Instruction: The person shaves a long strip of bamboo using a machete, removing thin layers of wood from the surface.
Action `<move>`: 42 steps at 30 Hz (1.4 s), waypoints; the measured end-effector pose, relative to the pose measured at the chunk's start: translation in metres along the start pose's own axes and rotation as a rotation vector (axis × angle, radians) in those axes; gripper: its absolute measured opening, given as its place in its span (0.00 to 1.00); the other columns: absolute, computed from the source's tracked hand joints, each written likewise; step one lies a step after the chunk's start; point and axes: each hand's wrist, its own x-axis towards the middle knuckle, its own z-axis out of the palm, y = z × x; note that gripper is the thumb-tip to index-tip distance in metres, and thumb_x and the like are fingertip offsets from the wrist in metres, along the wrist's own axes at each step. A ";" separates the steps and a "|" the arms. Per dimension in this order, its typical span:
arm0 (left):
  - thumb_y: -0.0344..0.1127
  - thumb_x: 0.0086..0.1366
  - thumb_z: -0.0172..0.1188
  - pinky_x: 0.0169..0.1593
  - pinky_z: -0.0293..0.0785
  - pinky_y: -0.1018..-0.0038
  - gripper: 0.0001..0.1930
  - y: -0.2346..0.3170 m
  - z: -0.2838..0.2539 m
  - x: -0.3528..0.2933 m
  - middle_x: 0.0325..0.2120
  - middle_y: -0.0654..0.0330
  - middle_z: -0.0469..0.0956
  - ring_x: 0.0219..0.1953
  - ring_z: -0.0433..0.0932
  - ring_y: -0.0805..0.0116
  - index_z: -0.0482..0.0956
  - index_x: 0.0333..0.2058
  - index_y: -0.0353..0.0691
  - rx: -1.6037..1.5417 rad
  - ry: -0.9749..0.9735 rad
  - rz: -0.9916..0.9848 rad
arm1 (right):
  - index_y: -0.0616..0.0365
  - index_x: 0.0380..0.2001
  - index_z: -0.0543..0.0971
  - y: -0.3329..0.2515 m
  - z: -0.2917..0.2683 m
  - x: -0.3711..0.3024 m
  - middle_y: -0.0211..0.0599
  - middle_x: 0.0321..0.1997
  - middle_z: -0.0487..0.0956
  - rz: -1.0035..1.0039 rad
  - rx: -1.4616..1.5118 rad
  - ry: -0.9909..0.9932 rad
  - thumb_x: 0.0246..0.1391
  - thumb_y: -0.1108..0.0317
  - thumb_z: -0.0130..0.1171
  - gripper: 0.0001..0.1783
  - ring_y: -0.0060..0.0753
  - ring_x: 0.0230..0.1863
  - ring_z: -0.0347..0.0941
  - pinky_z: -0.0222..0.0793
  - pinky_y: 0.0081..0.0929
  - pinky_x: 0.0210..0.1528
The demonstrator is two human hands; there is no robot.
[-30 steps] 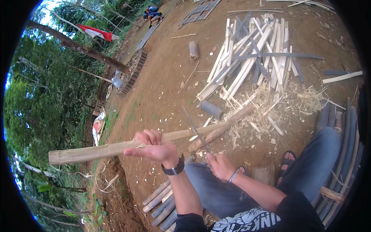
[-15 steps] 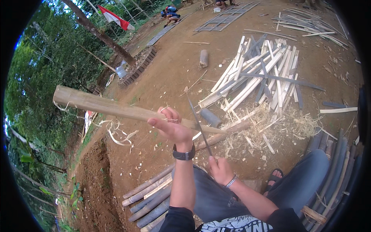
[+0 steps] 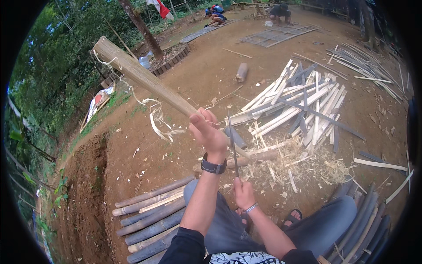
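My left hand (image 3: 208, 133) is closed around a long split bamboo slat (image 3: 147, 81), thumb along its upper side. The slat slants from the upper left down toward the ground, and pale curled shavings (image 3: 161, 122) dangle from it. In my right hand (image 3: 244, 194) is the handle of a long, narrow-bladed knife (image 3: 233, 147), its blade pointing up and away from me. The blade crosses the slat's lower part just right of my left hand; whether it touches cannot be made out. The slat's lower end comes down near a bamboo pole (image 3: 263, 157) lying on the ground.
Split bamboo strips (image 3: 303, 103) lie heaped ahead, with loose shavings (image 3: 314, 167) in front. Bamboo poles (image 3: 154, 218) lie at my left and more poles (image 3: 358, 224) at my right. A short log (image 3: 241, 72) lies farther off. Other people (image 3: 216, 17) crouch beside lattice panels in the distance.
The slat now slants more steeply, and the knife blade stands more upright. Both hands still grip the same things. The whole view has shifted, showing more of the poles at left.
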 end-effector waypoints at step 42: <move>0.71 0.61 0.44 0.22 0.44 0.77 0.33 0.071 -0.142 0.013 0.09 0.71 0.47 0.13 0.44 0.78 0.50 0.14 0.50 -0.810 0.050 0.084 | 0.70 0.36 0.76 -0.082 -0.126 0.089 0.29 0.20 0.75 -0.148 -0.033 0.362 0.46 0.54 0.69 0.27 0.20 0.22 0.70 0.66 0.20 0.24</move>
